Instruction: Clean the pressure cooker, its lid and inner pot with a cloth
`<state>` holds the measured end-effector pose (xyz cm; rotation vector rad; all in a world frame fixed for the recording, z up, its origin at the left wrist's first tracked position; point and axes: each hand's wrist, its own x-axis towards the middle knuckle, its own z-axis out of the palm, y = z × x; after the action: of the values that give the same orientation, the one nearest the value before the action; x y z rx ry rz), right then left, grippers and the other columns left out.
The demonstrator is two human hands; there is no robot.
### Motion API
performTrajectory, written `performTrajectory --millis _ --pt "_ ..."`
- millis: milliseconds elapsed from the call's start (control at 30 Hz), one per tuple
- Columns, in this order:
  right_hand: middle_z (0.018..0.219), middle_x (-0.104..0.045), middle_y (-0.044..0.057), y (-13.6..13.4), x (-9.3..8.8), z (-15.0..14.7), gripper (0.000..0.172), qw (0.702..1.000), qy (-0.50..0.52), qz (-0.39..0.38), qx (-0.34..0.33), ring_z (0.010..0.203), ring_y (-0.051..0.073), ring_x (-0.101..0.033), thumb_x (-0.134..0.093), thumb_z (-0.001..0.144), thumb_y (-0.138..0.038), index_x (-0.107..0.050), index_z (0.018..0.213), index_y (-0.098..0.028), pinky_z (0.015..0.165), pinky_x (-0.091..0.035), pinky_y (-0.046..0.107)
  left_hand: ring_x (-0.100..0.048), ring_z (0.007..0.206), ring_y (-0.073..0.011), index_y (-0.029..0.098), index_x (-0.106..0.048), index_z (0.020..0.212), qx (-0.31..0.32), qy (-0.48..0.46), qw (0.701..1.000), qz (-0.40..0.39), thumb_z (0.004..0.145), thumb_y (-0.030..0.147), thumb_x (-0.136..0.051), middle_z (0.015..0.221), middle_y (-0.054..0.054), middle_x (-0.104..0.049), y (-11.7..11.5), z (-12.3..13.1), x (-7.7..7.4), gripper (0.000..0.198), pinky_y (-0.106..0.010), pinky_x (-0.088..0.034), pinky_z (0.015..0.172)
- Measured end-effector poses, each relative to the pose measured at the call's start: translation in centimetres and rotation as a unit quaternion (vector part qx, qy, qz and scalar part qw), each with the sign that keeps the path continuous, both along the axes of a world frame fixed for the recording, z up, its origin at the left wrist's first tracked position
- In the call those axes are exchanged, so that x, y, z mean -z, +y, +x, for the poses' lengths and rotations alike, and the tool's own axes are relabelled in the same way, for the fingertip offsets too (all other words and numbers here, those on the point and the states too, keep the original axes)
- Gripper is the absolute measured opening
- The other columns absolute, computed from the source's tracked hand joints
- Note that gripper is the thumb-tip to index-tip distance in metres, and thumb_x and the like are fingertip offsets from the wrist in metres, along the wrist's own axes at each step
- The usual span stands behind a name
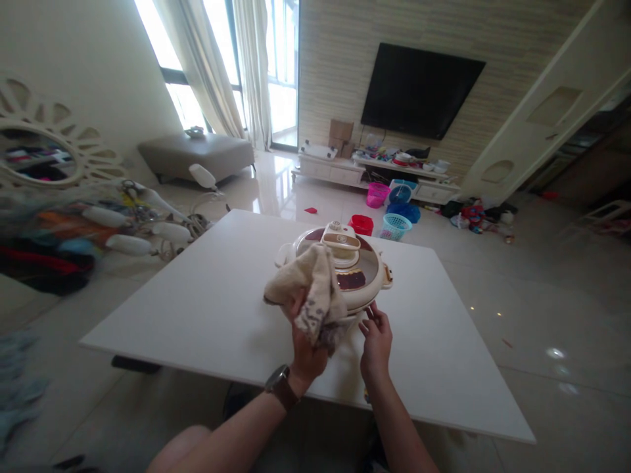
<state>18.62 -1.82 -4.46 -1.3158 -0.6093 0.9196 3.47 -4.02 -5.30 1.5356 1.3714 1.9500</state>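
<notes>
A cream electric pot [367, 299] with a glass lid [367, 259] stands on the white table [207, 289]. The lid carries a large cream handle [340, 240], and brown patches show through or on the glass. My left hand [308, 351], with a watch on its wrist, is closed around a beige cloth [308, 282] with a dark pattern at one end. This cloth lies against the near left side of the pot and covers part of it. At the near right rim, my right hand [377, 341] has its curled fingers against the pot's underside, fingertips partly hidden.
Beyond the table's far edge are a red bin [361, 225], a light blue basket [396, 226] and a pink basket [377, 195]. A floor lamp [170, 231] with white shades stands close to the table's left edge. Farther back is a cluttered TV cabinet [340, 172].
</notes>
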Motion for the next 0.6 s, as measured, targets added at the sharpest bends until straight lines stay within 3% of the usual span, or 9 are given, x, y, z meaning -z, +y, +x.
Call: performTrajectory --millis 100,200,333,467,600 --pt "0.139 -0.073 0.011 0.0 0.3 0.1 0.049 1.000 -0.004 0.007 -0.004 0.130 0.028 -0.066 -0.069 0.068 -0.036 -0.070 0.116 -0.024 0.095 -0.057 0.039 -0.052 0.150 -0.0379 0.030 -0.076 0.134 0.052 0.247 0.964 0.080 0.090 0.048 -0.068 0.143 -0.014 -0.072 1.1 -1.5 -1.8 0.048 -0.062 -0.015 0.134" --pt "0.141 -0.072 0.011 0.1 0.4 0.1 0.052 1.000 0.005 0.013 -0.006 0.131 0.028 -0.066 -0.070 0.068 -0.036 -0.070 0.119 -0.023 0.096 -0.057 0.039 -0.053 0.149 -0.0373 0.029 -0.070 0.145 0.044 0.324 0.937 0.123 0.092 0.055 -0.064 0.147 -0.012 -0.070 2.6 -2.7 -3.2 0.059 -0.058 -0.008 0.135" --pt "0.152 -0.066 0.011 0.1 0.2 0.2 0.045 1.000 0.020 0.000 -0.008 0.139 0.031 -0.062 -0.069 0.066 -0.035 -0.069 0.109 -0.025 0.090 -0.056 0.037 -0.050 0.151 -0.0406 0.027 -0.073 0.141 0.014 0.252 0.961 0.114 0.088 0.063 -0.066 0.147 -0.014 -0.069 4.0 -3.6 -3.5 0.064 -0.061 -0.013 0.135" --pt "0.153 -0.065 0.012 -0.1 -0.2 0.1 0.040 1.000 0.010 -0.008 -0.014 0.140 0.032 -0.062 -0.066 0.067 -0.036 -0.068 0.105 -0.026 0.087 -0.056 0.037 -0.044 0.156 -0.0381 0.023 -0.071 0.137 -0.025 0.137 0.985 0.100 0.088 0.050 -0.070 0.152 -0.016 -0.065 4.8 -4.0 -3.4 0.056 -0.060 -0.025 0.132" --pt "0.156 -0.062 0.011 -0.2 -0.7 0.0 0.039 1.000 0.014 -0.019 -0.017 0.142 0.032 -0.060 -0.065 0.067 -0.039 -0.068 0.103 -0.026 0.087 -0.056 0.038 -0.050 0.150 -0.0359 0.022 -0.075 0.116 -0.045 -0.104 0.994 0.002 0.077 0.043 -0.079 0.141 -0.017 -0.069 5.3 -3.7 -3.0 0.044 -0.055 -0.033 0.130"
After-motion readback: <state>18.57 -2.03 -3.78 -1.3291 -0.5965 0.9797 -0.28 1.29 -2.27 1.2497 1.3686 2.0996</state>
